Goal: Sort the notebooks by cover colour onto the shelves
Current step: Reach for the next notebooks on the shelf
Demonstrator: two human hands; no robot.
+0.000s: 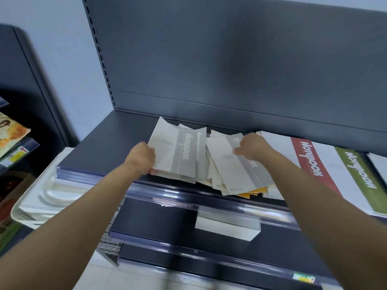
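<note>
left hand (142,158): fingers curled round the left edge of a grey-band notebook stack (178,151); the thumb is out of sight
grey-band notebook stack: on the top shelf (104,147), left of centre, near end tipped up a little in the grip, far corner close to the back panel (230,59)
right hand (254,146): on the far end of the top grey notebook (236,166) of the loose pile; fingers bent and close together, thumb sticking out to the left across the cover; cannot tell if it pinches the cover or just rests on it
loose pile (211,174): fanned and untidy, middle of the top shelf, touching the grey-band stack on its left; mostly white and grey covers
yellow notebooks (251,194): at the bottom of the pile, corners poking out at the shelf's front edge
red-band notebook (312,160): flat on the same shelf, right of the pile, partly under the right forearm
green-band notebook (360,170): just right of the red one, overlapping it
lower shelf (159,222): holds a white block (226,228), box or stack, cannot tell which
white tray (41,195): left of the shelving, below top-shelf level
side rack (12,135): far left, printed covers, blurred
</note>
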